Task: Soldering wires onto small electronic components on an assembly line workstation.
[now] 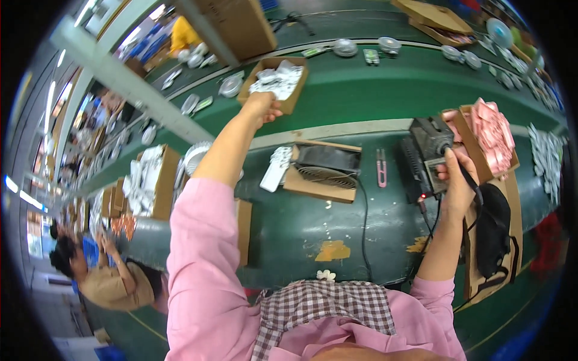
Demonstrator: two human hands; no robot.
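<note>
Can't tell load in left hand (262, 109), curled by box (294, 101) at 11, or right hand (461, 177), curled at black unit (414, 157) at 2. Probably mid-batch, with white parts (288, 77) left.

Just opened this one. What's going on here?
A person at a green bench has both arms out. The left hand is at the near edge of a carton of white parts on the green belt; whether it holds anything is unclear. The right hand is at a dark boxy device, by a black cord, beside pink packets. Between the arms lie a black fan and pink snips. Another person is off to the left.
</note>
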